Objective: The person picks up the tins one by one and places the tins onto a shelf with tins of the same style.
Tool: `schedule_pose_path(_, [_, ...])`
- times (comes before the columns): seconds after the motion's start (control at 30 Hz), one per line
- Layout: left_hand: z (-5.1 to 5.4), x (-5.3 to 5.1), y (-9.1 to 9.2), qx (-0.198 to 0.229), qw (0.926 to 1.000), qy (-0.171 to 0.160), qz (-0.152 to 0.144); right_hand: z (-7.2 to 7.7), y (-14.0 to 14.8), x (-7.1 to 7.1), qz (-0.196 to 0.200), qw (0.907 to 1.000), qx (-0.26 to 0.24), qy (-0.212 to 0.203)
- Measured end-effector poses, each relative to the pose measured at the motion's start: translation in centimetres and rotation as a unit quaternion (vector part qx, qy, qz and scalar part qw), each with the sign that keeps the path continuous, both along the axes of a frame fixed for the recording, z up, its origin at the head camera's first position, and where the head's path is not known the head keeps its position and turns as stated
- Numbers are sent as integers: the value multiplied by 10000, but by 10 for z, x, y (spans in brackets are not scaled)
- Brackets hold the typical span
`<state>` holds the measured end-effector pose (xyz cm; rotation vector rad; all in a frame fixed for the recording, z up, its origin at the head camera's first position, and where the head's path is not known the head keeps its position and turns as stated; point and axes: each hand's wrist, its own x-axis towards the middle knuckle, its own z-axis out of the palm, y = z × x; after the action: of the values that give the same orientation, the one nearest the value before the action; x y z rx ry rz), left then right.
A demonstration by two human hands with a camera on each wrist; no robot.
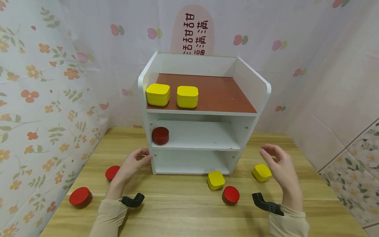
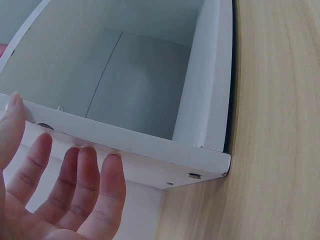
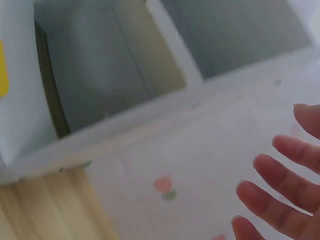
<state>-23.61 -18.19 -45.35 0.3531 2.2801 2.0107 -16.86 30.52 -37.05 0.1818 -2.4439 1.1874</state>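
Note:
A small white shelf unit (image 1: pixel 195 149) with a brown top stands on the wooden table. My left hand (image 1: pixel 133 166) is at its left side panel; in the left wrist view the fingertips (image 2: pixel 114 162) meet the panel's outer face, with the thumb near its front edge. Raised off the unit's right side, my right hand (image 1: pixel 281 164) is empty, fingers loosely bent and apart. Two yellow boxes (image 1: pixel 158 94) sit at the top's left. One dark red round box (image 1: pixel 160 135) stands at the left end of the middle shelf.
Before the unit lie a yellow box (image 1: pixel 216 180) and a red round box (image 1: pixel 230 195). Another yellow box (image 1: pixel 262 172) is by my right hand. Two more red round boxes (image 1: pixel 81 197) lie on the left. A patterned cloth (image 1: pixel 124 59) hangs behind.

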Motion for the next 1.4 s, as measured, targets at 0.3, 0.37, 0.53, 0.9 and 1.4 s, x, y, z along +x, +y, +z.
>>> schedule_pose_path(0.3, [-2, -1, -1, -65, 10000, -51, 20, -24, 25, 0, -207, 9991, -165, -321])
schedule_pose_path(0.37, [-2, -1, -1, -63, 10000, -60, 8, -29, 30, 0, -225, 9988, -196, -392])
schedule_pose_path(0.53, [1, 0, -1, -60, 10000, -62, -12, -41, 40, -3, -289, 9967, -304, -702])
schedule_pose_path(0.9, [0, 0, 0, -13, 10000, -6, 6, -64, 50, -14, -252, 9906, -354, -1294])
schedule_pose_path(1.4, [1, 1, 0, -1, 10000, 19, -3, -85, 62, -16, -277, 9828, 252, -1811])
